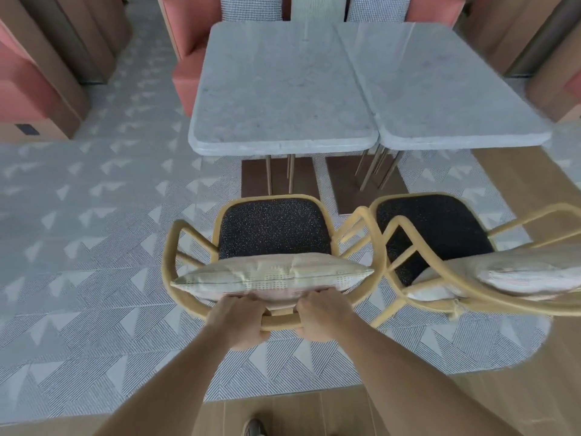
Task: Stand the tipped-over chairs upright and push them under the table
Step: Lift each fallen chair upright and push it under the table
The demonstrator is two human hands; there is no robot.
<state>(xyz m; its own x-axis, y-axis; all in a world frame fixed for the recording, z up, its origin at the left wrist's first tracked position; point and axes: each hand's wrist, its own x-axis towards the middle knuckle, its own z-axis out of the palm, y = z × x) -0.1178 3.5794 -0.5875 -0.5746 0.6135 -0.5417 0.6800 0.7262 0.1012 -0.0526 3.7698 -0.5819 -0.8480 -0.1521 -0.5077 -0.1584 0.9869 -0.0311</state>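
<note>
A yellow-framed chair [273,226] with a dark speckled seat stands upright in front of me, facing the left marble table [283,89]. A pale cushion [273,273] leans against its back. My left hand [239,319] and my right hand [323,314] both grip the top rail of its backrest, side by side. The chair's seat is short of the table's near edge. A second matching chair [434,228] stands upright at the right, angled slightly, with its own cushion [531,272], before the right marble table [440,83].
Both tables rest on thin metal legs and brown base plates [276,177]. Pink upholstered benches [188,55] line the far side and the left. A patterned grey rug [78,231] covers the floor; wood flooring shows at the right and near my shoe [253,427].
</note>
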